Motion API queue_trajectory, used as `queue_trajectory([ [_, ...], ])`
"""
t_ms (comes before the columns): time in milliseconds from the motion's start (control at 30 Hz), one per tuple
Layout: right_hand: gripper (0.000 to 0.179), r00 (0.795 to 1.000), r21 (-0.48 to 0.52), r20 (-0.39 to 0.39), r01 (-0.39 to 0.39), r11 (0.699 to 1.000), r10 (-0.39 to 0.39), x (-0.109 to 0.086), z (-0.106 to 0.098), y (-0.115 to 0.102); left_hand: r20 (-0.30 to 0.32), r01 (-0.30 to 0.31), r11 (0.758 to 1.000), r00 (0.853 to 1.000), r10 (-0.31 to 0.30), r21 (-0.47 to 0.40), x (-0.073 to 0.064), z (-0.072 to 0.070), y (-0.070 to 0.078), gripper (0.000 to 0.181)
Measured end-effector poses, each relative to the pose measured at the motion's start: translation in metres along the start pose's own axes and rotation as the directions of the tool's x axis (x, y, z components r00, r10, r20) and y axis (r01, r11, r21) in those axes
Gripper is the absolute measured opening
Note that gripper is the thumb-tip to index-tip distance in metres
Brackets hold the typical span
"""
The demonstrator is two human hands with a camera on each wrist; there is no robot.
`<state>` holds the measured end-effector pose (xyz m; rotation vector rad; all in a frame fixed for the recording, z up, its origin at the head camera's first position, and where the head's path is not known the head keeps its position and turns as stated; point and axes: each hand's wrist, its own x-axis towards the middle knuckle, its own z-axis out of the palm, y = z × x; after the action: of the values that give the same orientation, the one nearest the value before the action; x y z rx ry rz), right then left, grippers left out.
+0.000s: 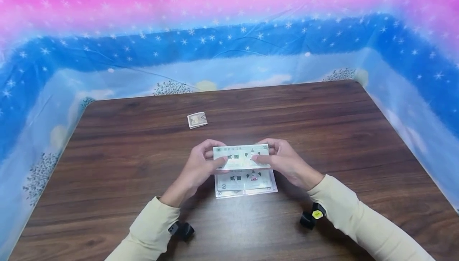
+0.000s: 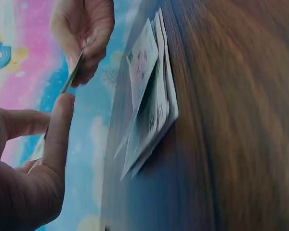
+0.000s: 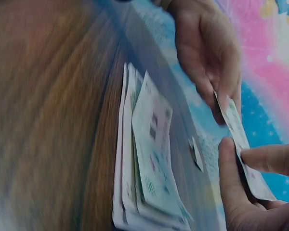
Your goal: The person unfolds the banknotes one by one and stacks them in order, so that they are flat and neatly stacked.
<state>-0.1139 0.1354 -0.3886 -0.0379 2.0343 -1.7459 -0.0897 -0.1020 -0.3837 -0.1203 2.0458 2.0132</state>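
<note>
Both hands hold one greenish banknote (image 1: 238,149) above the table, thumbs across its printed face and fingers behind. My left hand (image 1: 202,161) pinches its left end, and my right hand (image 1: 287,161) pinches the right end. In the left wrist view the banknote shows nearly edge-on between the hands. Just below it on the table lies a loose pile of banknotes (image 1: 247,185). The top note of the pile bears a large 2 and a pink figure. From the right wrist view, the pile (image 3: 154,144) has several layers, its upper note lifting at an angle.
A small folded brownish banknote (image 1: 197,120) lies farther back, left of centre, on the dark wood-grain table (image 1: 107,165). Pink and blue patterned cloth (image 1: 229,42) hangs around the table's back and sides. Each sleeved wrist wears a black camera (image 1: 184,231).
</note>
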Motion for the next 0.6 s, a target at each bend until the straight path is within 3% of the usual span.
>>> queue_trajectory([
  [100,0.032,0.999,-0.104,-0.023,0.036,0.994,-0.039,0.000,-0.005,-0.001,0.028,-0.029,0.992,0.999,0.026,0.120,-0.001,-0.003,0.001,0.032],
  [167,0.030,0.996,-0.194,-0.023,0.083,0.978,-0.089,0.000,-0.008,-0.001,0.057,-0.053,0.966,0.998,0.040,0.252,-0.004,-0.005,0.002,0.030],
  [200,0.028,0.993,-0.242,-0.014,0.113,0.964,-0.120,0.000,-0.008,-0.001,0.078,-0.072,0.941,0.996,0.049,0.332,-0.005,-0.006,0.002,0.029],
  [267,0.025,0.983,-0.343,0.016,0.175,0.923,-0.180,-0.001,-0.009,0.000,0.120,-0.109,0.863,0.991,0.057,0.493,-0.007,-0.006,0.004,0.028],
  [367,0.022,0.963,-0.485,0.082,0.264,0.834,-0.257,0.001,-0.009,0.002,0.170,-0.179,0.700,0.982,0.083,0.691,-0.007,-0.004,0.003,0.026],
  [433,0.022,0.953,-0.567,0.121,0.296,0.769,-0.278,0.002,-0.007,0.005,0.191,-0.208,0.611,0.977,0.094,0.763,-0.005,-0.002,0.001,0.027],
  [500,0.023,0.947,-0.629,0.148,0.312,0.712,-0.284,0.003,-0.005,0.007,0.202,-0.225,0.560,0.974,0.104,0.798,-0.003,-0.001,-0.003,0.028],
  [600,0.025,0.946,-0.698,0.166,0.312,0.645,-0.278,0.004,-0.001,0.009,0.203,-0.224,0.530,0.974,0.099,0.818,-0.002,-0.001,-0.008,0.030],
])
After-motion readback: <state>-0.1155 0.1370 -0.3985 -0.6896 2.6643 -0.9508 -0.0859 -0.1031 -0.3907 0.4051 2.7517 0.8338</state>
